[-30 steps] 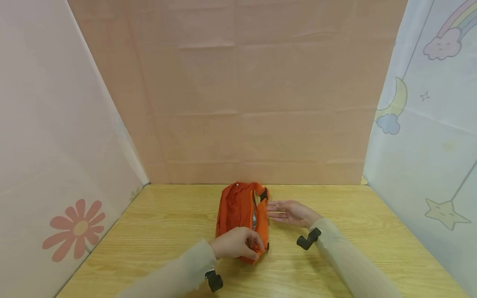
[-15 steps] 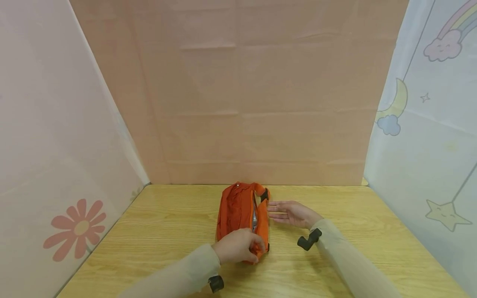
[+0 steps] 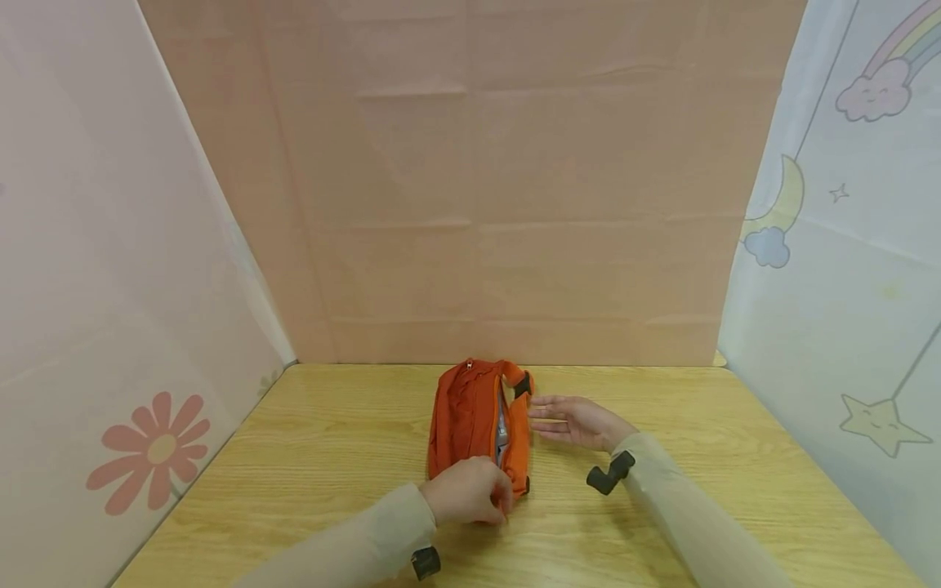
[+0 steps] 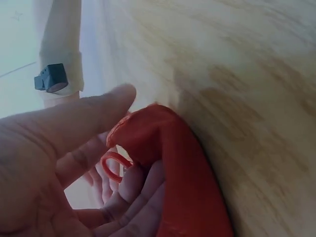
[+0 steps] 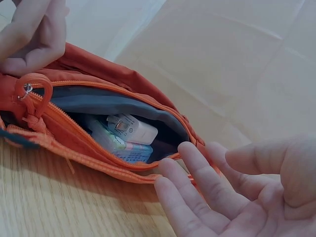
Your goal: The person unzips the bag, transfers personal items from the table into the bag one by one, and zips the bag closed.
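Note:
An orange-red waist bag [image 3: 463, 416] lies lengthwise on the wooden table, its zip gaping along the right side. Through the opening, the right wrist view shows a white block with a port, like a charger [image 5: 133, 129], on a light-blue printed plastic packet [image 5: 131, 154]. At the bag's near end is my left hand [image 3: 468, 490], fingers curled against the fabric; its thumb stands apart from the bag in the left wrist view. A corded zip pull [image 5: 37, 98] is close to those fingers. My right hand [image 3: 577, 420] holds nothing, fingers spread beside the bag's right edge.
The wooden table [image 3: 331, 425] extends around the bag. A plain peach sheet [image 3: 515, 204] hangs behind it, with printed sheets at the left [image 3: 110, 245] and right [image 3: 831, 310]. A black buckle [image 3: 522, 384] is on the strap at the bag's far end.
My left hand has shifted slightly towards me at the bag's near end, its fingers drawn in from the right edge. More of the opening shows. My right hand has hardly moved.

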A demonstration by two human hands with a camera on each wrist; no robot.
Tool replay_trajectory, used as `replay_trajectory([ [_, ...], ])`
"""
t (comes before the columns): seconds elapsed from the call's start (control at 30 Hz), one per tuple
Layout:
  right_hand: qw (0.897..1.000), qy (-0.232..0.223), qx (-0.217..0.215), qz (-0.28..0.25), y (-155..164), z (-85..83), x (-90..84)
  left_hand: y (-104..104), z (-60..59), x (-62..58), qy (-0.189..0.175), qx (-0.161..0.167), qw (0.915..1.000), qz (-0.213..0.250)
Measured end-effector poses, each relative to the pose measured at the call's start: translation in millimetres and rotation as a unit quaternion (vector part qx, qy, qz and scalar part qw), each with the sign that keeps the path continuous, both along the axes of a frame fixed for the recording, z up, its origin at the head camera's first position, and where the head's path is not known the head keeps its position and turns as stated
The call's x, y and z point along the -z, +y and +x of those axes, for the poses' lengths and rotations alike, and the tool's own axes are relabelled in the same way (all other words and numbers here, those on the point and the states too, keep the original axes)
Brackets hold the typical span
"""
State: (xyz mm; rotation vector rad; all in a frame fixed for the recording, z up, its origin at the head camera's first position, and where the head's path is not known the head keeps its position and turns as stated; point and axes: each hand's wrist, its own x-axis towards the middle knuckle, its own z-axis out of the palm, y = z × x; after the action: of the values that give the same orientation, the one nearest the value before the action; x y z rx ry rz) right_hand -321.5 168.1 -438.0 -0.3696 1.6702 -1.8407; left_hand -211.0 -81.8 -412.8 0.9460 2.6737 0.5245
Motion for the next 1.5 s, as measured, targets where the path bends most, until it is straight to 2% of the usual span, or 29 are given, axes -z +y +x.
replay_trajectory([
  [0.27,1.0,-0.005,0.001,-0.004,-0.3,-1.2,-1.8,-1.9,-3.2,3.1,-0.047,-0.041,0.9973,0.039],
  [0.43,1.0,-0.009,0.004,-0.006,-0.8,-1.4,-1.7,-8.8,-11.9,8.1,-0.092,-0.065,0.9896,0.09],
  [0.53,1.0,-0.008,0.005,-0.005,-1.3,-1.3,-1.4,-14.1,-17.1,12.1,-0.125,-0.08,0.9814,0.122],
  [0.77,1.0,-0.005,0.001,-0.009,-5.9,0.6,-4.6,-22.5,-19.3,12.8,-0.223,-0.143,0.9446,0.193],
  [0.83,1.0,-0.002,-0.004,-0.008,-9.7,2.4,-7.0,-23.0,-18.5,11.4,-0.234,-0.15,0.9395,0.2],
  [1.0,1.0,0.015,-0.009,0.011,-25.1,12.1,-13.7,-22.5,-17.5,10.2,-0.234,-0.154,0.9397,0.196],
  [1.23,0.996,0.044,-0.057,0.043,-41.7,28.5,-16.8,-22.5,-17.2,10.8,-0.243,-0.149,0.9375,0.2],
  [1.37,0.992,0.069,-0.079,0.074,-44.4,35.9,-12.1,-22.2,-16.8,11.3,-0.241,-0.149,0.9382,0.2],
  [1.5,0.983,0.111,-0.091,0.116,-46.3,41.3,-7.3,-21.5,-16.3,11.5,-0.236,-0.151,0.9395,0.197],
])
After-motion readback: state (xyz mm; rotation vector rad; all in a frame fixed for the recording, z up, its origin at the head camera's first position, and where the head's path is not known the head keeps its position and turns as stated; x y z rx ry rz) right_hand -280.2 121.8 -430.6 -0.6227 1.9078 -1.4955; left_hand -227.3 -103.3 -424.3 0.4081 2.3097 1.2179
